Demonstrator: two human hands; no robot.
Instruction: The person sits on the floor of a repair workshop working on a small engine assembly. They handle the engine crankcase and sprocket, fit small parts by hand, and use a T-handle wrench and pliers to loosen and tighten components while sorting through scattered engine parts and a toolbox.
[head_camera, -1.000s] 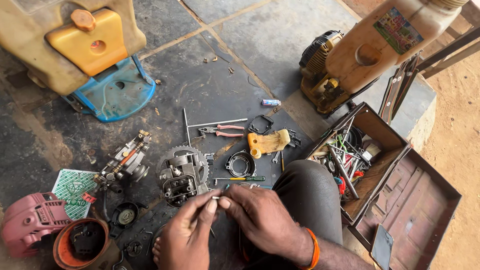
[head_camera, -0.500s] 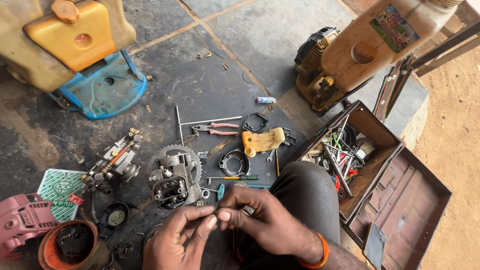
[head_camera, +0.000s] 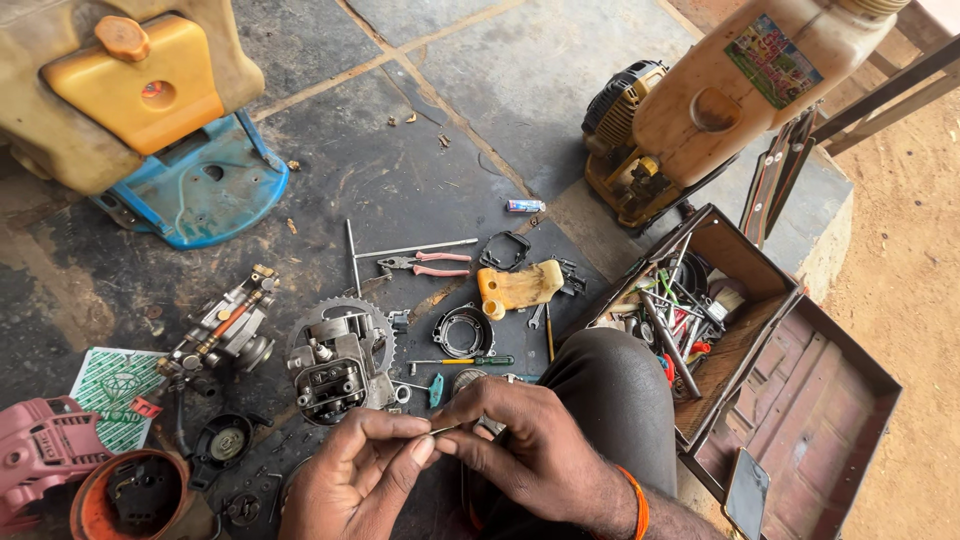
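Across the upper left of the frame sits the largest thing, a tan sprayer tank (head_camera: 60, 110) with a yellow panel and orange cap, standing on a blue plastic base (head_camera: 205, 190). At the upper right a second tan tank (head_camera: 760, 90) leans over a yellow-and-black engine (head_camera: 625, 150). Below it, along the right side, an open metal toolbox (head_camera: 790, 400) holds a jumble of screwdrivers and spanners in its nearer half, with a dark phone (head_camera: 746, 493) lying at its lower edge. At the lower left corner lie a pink engine cover (head_camera: 40, 450) and an orange round housing (head_camera: 135, 495), with a green-patterned packet (head_camera: 112, 385) just above them. In the middle of the dark stone floor (head_camera: 400, 170) stand a grey engine block with a toothed wheel (head_camera: 335, 365) and, to its left, a carburettor assembly (head_camera: 225, 330). Farther up the middle lie a yellow plastic handle (head_camera: 518, 288), red-handled pliers (head_camera: 420, 265) and a black ring (head_camera: 462, 332). At the bottom centre, above a grey-trousered knee (head_camera: 620, 400), the left hand (head_camera: 355, 490) and the right hand (head_camera: 530, 450) meet, the right wrist wearing an orange band (head_camera: 636, 503). Both hands are closed to a narrow pinch, thumb and forefinger of each gripping opposite ends of a small thin metal pin (head_camera: 446, 430), which is held level between them, just below the engine block.
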